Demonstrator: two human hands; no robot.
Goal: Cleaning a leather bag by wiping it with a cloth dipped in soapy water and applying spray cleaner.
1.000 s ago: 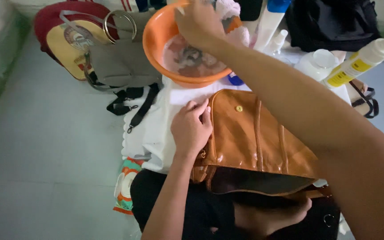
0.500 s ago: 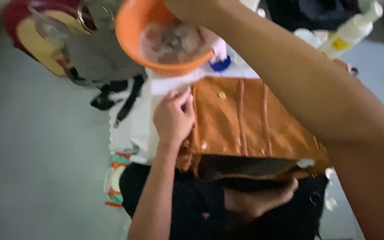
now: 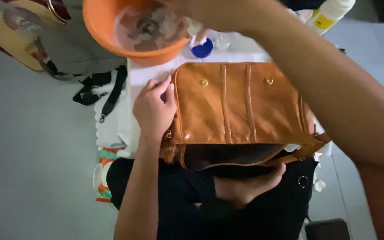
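Now the right hand (image 3: 192, 13) has risen from the round orange plastic basin (image 3: 107, 33), fingers blurred beyond telling, while the left hand (image 3: 153, 109) still presses loosely curled fingers on the glossy tan leather bag (image 3: 241, 104).

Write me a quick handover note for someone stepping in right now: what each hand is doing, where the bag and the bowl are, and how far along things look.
Left hand: resting on the left edge of the tan leather bag, fingers curled on its corner, steadying it.
Right hand: reached forward over the orange bowl; what its fingers hold is too blurred to tell.
The bag lies flat on a white cloth across the lap, opening toward the body. The bowl holds cloudy liquid and sits beyond the bag. A blue cap lies beside the bowl.
Done: bag laid out and held. Its surface looks glossy; whether it has been wiped cannot be told.
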